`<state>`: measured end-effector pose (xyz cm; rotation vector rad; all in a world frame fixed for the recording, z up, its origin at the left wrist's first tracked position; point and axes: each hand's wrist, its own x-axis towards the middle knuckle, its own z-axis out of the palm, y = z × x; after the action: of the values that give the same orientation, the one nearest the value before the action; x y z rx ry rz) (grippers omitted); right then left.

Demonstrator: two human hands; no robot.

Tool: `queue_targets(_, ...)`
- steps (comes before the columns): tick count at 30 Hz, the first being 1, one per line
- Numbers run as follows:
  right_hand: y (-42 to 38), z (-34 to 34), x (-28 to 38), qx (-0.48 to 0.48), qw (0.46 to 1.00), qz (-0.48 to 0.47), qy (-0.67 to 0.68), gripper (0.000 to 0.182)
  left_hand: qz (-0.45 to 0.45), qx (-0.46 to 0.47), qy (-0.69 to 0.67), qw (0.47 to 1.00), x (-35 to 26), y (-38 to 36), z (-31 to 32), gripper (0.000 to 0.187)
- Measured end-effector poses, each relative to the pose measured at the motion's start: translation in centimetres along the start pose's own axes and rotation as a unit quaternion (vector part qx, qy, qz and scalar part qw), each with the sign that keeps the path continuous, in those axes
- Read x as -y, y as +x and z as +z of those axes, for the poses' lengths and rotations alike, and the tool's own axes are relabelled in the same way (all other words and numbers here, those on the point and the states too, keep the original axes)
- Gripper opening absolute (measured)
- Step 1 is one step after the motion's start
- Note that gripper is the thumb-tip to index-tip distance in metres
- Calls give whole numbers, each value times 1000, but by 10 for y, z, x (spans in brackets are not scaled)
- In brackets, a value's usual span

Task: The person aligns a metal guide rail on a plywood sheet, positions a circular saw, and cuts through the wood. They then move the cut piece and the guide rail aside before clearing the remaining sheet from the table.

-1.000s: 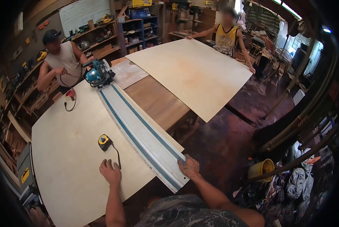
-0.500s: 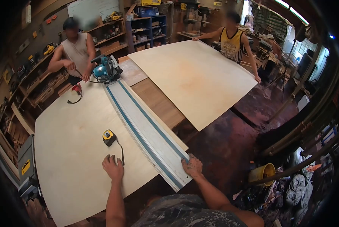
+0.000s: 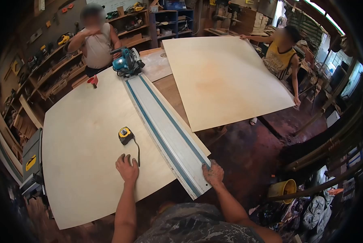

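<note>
My left hand (image 3: 127,168) lies on a large pale plywood sheet (image 3: 84,162), fingers spread, with nothing in it. Just beyond its fingers sits a yellow and black tape measure (image 3: 125,136), its black strap trailing toward me. My right hand (image 3: 213,173) is wrapped round the near right edge of a long saw guide rail (image 3: 171,129) with teal strips. The rail runs away from me along the sheet's right side, its near end jutting past the edge. At its far end stands a teal circular saw (image 3: 126,62).
A person in a sleeveless top (image 3: 98,48) stands behind the saw, near a small red object (image 3: 92,81). Another in a yellow jersey (image 3: 279,54) holds a second plywood sheet (image 3: 226,81). A yellow bucket (image 3: 282,191) stands lower right; shelves (image 3: 60,77) line the back.
The second sheet has turned as the person in yellow moved right. The other person has raised a hand toward the face, and the black cord has left the near sheet. My hands keep their places.
</note>
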<state>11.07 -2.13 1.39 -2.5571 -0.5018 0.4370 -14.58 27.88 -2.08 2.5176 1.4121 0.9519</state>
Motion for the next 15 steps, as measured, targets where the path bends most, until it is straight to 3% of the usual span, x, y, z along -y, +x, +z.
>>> queue_targets(15,-2,-3,4,-2,1000,2,4,48,-11,7,1,1000,-3,2,-3,34)
